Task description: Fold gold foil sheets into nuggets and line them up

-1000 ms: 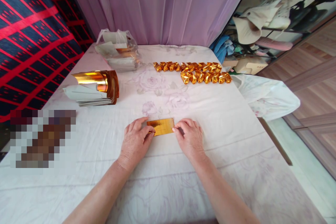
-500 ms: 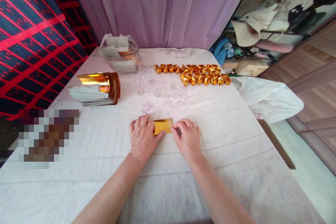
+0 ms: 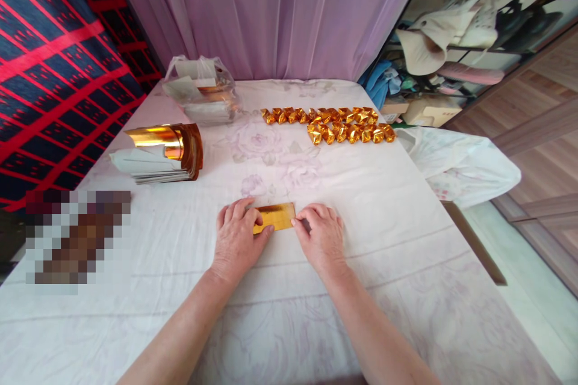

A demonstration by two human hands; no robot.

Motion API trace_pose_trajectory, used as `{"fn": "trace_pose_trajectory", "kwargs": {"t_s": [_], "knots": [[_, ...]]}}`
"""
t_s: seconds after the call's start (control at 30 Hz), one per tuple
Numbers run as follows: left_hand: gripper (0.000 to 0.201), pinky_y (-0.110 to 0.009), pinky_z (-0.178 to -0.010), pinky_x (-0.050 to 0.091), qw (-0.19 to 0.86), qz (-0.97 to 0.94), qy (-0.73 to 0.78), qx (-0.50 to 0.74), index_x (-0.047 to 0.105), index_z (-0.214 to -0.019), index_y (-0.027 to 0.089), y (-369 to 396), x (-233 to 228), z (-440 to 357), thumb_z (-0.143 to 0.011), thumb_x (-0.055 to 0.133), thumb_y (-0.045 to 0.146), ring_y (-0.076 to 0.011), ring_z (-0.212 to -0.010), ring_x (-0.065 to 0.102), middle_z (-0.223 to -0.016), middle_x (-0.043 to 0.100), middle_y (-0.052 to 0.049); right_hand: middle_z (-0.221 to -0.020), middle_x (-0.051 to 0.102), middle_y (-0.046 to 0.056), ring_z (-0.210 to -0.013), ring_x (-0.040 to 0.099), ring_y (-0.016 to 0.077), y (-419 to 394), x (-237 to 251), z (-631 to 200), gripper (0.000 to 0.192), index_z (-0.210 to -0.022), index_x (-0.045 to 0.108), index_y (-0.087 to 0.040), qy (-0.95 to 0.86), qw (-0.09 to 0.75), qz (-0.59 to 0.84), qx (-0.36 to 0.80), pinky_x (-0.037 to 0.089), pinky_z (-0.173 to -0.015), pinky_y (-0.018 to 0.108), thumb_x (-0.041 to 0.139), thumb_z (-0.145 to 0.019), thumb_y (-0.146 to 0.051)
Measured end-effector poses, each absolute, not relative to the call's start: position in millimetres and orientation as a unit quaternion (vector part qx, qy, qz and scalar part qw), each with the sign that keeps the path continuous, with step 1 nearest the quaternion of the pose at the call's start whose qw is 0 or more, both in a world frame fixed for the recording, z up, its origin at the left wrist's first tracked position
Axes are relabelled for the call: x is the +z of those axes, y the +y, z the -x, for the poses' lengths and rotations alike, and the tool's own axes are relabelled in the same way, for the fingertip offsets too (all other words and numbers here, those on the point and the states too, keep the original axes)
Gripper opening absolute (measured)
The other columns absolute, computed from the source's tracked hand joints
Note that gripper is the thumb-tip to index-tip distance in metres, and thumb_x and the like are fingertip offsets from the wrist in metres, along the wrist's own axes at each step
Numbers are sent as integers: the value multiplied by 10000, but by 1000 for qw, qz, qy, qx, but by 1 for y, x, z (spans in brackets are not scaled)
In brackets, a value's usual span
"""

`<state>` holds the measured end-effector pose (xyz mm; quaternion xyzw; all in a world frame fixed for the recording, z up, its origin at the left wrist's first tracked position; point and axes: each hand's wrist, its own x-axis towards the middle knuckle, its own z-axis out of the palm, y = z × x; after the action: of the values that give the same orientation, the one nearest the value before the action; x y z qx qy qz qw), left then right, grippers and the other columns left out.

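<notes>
A folded strip of gold foil paper (image 3: 277, 216) lies flat on the white, flower-printed tablecloth (image 3: 289, 274). My left hand (image 3: 235, 236) grips its left end, with the thumb along the near edge and the index finger bent over the top. At the right end, my right hand (image 3: 321, 236) pinches the edge between thumb and index finger, the other fingers curled. The part of the strip under my left fingers is hidden.
Two rows of folded gold foil pieces (image 3: 351, 133) stand at the back right. Back left are a stack of gold foil sheets (image 3: 192, 153) and a clear plastic bag (image 3: 217, 105) of paper. A white plastic bag (image 3: 469, 165) hangs past the right table edge.
My left hand has slid slightly left along the gold foil paper, so more of the strip shows. The right hand stays pinched at the right edge.
</notes>
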<state>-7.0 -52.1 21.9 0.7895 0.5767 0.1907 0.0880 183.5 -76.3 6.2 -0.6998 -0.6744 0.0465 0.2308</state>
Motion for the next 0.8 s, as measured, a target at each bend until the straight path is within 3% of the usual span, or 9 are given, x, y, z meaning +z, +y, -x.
{"fn": "trace_pose_trajectory", "kwargs": {"t_s": [0.8], "knots": [[72,-522,-1049,355,101,-780,586,197,574,-834,234,-57,18,40,-838,627,282,-302,-1196,498,-1269,556,-97,-962,662,29,-886,547,204,-76,4,-186,97,-821,678,-250,-675,238,697,43,337,-729,328,633,-882,-309]]}}
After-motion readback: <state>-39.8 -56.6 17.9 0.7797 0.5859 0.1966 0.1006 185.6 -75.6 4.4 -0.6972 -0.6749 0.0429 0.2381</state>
